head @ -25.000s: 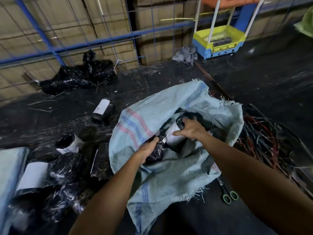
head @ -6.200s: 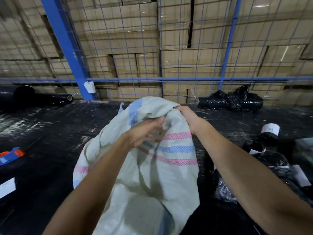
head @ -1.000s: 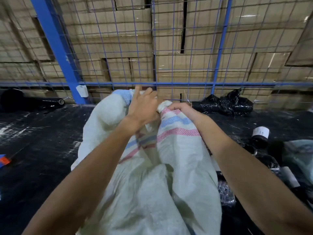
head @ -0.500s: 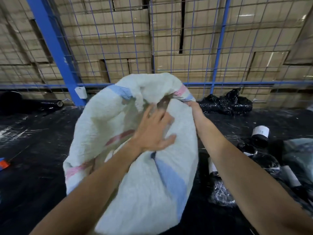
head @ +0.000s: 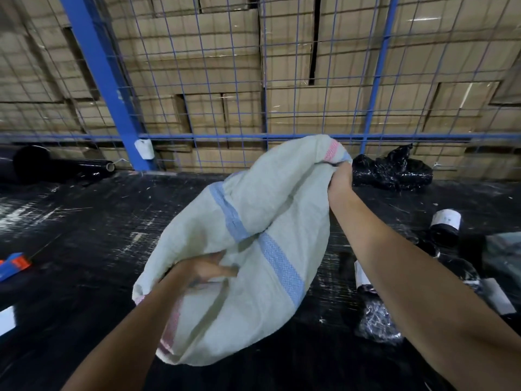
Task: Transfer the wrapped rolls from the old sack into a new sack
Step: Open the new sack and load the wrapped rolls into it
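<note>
A pale woven sack (head: 253, 249) with blue and pink stripes hangs in front of me above the black floor. My right hand (head: 339, 179) grips its upper edge at the top right. My left hand (head: 203, 270) lies against the sack's lower left side, fingers stretched across the fabric near its edge. Black-wrapped rolls lie on the floor to the right: one with a white label end (head: 445, 224), another (head: 363, 277) next to my right forearm, and a crumpled black bundle (head: 377, 323). The old bluish sack (head: 504, 255) shows at the right edge.
A blue wire fence (head: 197, 80) with a thick post (head: 104, 80) stands ahead, cardboard boxes stacked behind it. A black plastic heap (head: 392, 170) lies at its foot on the right, a big black film roll (head: 42, 167) at the left. An orange-blue object (head: 14, 265) lies far left.
My left hand has dropped from the sack's middle to its lower left edge. The sack has swung over, lower and more spread out; my right hand still holds the top edge.
</note>
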### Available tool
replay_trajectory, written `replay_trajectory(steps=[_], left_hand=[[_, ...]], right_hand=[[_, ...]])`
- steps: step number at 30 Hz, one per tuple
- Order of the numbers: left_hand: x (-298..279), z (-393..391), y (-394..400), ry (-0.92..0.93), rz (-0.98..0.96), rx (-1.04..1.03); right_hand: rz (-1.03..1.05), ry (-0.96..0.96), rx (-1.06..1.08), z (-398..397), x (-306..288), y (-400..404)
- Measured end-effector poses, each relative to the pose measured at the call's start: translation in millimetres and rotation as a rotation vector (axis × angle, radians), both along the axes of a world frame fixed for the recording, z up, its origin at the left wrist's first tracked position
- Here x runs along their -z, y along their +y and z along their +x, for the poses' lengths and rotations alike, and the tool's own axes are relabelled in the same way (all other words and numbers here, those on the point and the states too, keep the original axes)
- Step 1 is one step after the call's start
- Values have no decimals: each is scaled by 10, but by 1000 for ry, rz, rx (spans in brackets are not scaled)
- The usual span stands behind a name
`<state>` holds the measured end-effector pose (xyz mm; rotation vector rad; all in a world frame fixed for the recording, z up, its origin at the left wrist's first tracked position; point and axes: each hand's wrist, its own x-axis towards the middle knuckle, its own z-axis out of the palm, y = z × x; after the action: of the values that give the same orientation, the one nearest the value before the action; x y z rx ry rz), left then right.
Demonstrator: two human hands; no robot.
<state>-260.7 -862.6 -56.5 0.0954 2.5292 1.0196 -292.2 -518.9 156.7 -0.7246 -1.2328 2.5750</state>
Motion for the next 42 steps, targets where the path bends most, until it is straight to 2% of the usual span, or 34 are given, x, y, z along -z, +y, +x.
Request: replay_trajectory(steps=[1, 2, 4, 6, 8, 10, 13, 15, 18, 19, 21, 23, 25, 27, 29, 30, 32, 34, 35, 37, 38, 40, 41, 42], left_hand=[[-707, 295, 433, -53, 186, 20], [-1095, 398, 662, -56, 341, 26], [-1505, 433, 963, 26, 601, -29], [-1664, 369, 1193, 59, 789, -143], [-1811, 309, 1451, 99, 863, -214], [-1947, 253, 1653, 163, 900, -288], [-1994, -4, 1660, 272, 1006, -480], [-1965, -282, 1540, 291, 1046, -563], [-2202, -272, 1545, 254, 1050, -600], [-2249, -310, 1535, 260, 1032, -609], [-2367, -256, 1518, 264, 1023, -579], [-2400, -257, 1267, 293, 903, -509], [-2308, -330, 860, 413, 646, -452], [-2110, -438, 339, 486, 404, -521], [-1858, -511, -35, 444, 185, -553], [-1782, -438, -86, 364, 127, -582], [-1589, -325, -51, 85, -14, -612], [-1509, -98, 164, -201, -212, -445], [-1434, -27, 296, -277, -284, -343], [-1141, -33, 452, -300, -322, -250], [-986, -54, 492, -253, -328, -250], [-668, -64, 545, -196, -412, -255], [-552, -83, 557, -149, -437, -258], [-483, -106, 580, -112, -462, -227]], right_hand=[[60, -5, -61, -9, -18, -40], [106, -8, -104, -7, -36, -78], [243, -23, -225, 36, -110, -166], [353, -17, -397, 149, -201, -253], [451, 31, -596, 196, -236, -346], [462, 108, -762, 214, -223, -437], [456, 262, -680, 192, -154, -476], [713, 351, -616, 232, -100, -433], [1192, 244, -758, 295, 135, -431], [1257, 203, -777, 290, 220, -432], [1180, 140, -696, 291, 262, -400], [1079, 20, -515, 269, 179, -239], [1069, -125, -410, 165, 60, 61], [979, -184, -409, 100, -35, 307], [977, -202, -503, 35, -76, 424], [1020, -208, -559, 34, -72, 417], [1162, -206, -614, -32, -9, 317], [1388, -257, -602, -150, 145, 155], [1543, -306, -557, -200, 248, 65], [1791, -338, -374, -179, 418, -140], [1846, -212, -239, -112, 458, -258], [1851, 237, -103, 32, 564, -548], [1785, 427, -217, 109, 647, -698], [1704, 538, -423, 203, 720, -833]])
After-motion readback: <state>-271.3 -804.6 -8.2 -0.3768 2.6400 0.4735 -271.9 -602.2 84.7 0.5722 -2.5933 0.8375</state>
